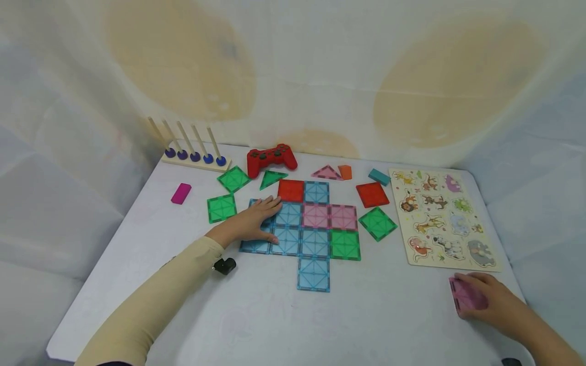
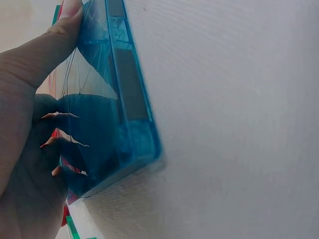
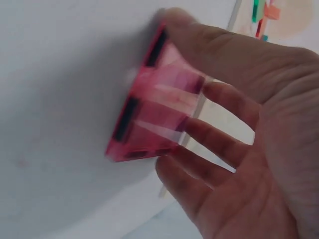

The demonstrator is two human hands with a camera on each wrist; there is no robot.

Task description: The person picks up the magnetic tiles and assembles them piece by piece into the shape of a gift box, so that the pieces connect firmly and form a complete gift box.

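A flat layout of square magnetic tiles (image 1: 315, 229) in blue, pink, red and green lies mid-table. My left hand (image 1: 256, 223) rests on its left side with fingers stretched out over the blue tiles. In the left wrist view the hand (image 2: 25, 99) lies against the face of a blue tile (image 2: 119, 99), whose edge meets the white table. At the near right, my right hand (image 1: 492, 301) grips a pink square tile (image 1: 464, 295) that stands on its edge on the table. The right wrist view shows my fingers (image 3: 224, 144) behind the pink tile (image 3: 154, 114) and my thumb on its top edge.
An animal puzzle board (image 1: 444, 218) lies at right. Loose green tiles (image 1: 221, 208), a red tile (image 1: 372, 194) and a pink triangle (image 1: 327, 173) ring the layout. At the back are a red game controller (image 1: 271, 158) and a peg rack (image 1: 192, 152). A magenta block (image 1: 180, 193) lies left.
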